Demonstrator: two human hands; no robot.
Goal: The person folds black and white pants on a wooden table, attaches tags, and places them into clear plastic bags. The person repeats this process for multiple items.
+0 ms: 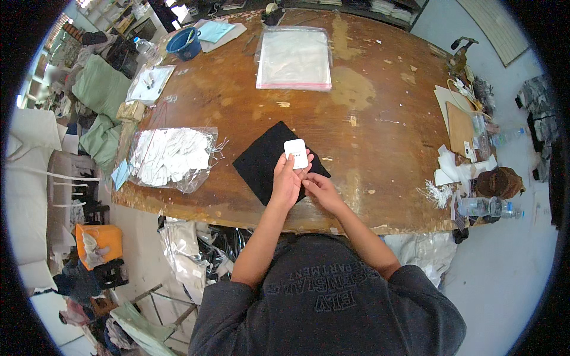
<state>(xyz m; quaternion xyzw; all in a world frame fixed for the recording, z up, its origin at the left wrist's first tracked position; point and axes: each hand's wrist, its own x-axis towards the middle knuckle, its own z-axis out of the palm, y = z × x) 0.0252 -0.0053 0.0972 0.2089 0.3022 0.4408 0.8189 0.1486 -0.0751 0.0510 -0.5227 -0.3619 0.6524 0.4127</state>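
A white hang tag (pixel 295 154) with rounded corners and small print lies across the fingers of my left hand (pixel 287 182), with the thumb pressed on its face. Just below the tag, my right hand (pixel 324 192) pinches what looks like the tag's thin string, close to the left palm. Both hands are above a folded black cloth (pixel 256 164), set cornerwise on the wooden table (pixel 378 147) and partly covered by them. To the left, a clear plastic bag (pixel 191 184) holds a heap of white tags (pixel 171 153) with loose strings at its right side.
A stack of clear plastic sleeves (pixel 294 60) lies at the far side. A blue bucket (pixel 183 44) and a water bottle (pixel 147 50) stand at the far left. Along the right edge are cardboard (pixel 459 129), white strings (pixel 437 194) and lying bottles (pixel 483 207).
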